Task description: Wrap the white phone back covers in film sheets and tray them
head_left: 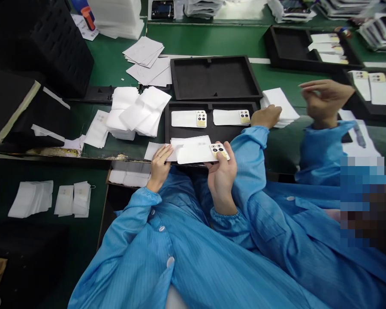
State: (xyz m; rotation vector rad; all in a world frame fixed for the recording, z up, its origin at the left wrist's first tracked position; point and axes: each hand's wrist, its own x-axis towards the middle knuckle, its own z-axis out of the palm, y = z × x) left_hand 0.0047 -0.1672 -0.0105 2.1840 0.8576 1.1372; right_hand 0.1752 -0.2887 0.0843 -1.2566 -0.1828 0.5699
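My right hand (221,171) is closed round the camera end of a white phone back cover (197,153), held flat at the near edge of the table. My left hand (160,163) pinches a thin white sheet or sleeve (161,151) at the cover's other end. Just beyond lies a black foam tray (209,106) with two more white back covers (189,119) (231,117) side by side. A second black foam tray (214,78), with nothing in it, sits behind that one.
A co-worker in blue sits at my right, one hand (266,116) on a white sheet stack (281,106), the other hand (324,99) raised. White foam sleeves (138,112) pile left of the tray. More sleeve stacks (32,198) lie lower left. Black trays (292,47) stand at the back right.
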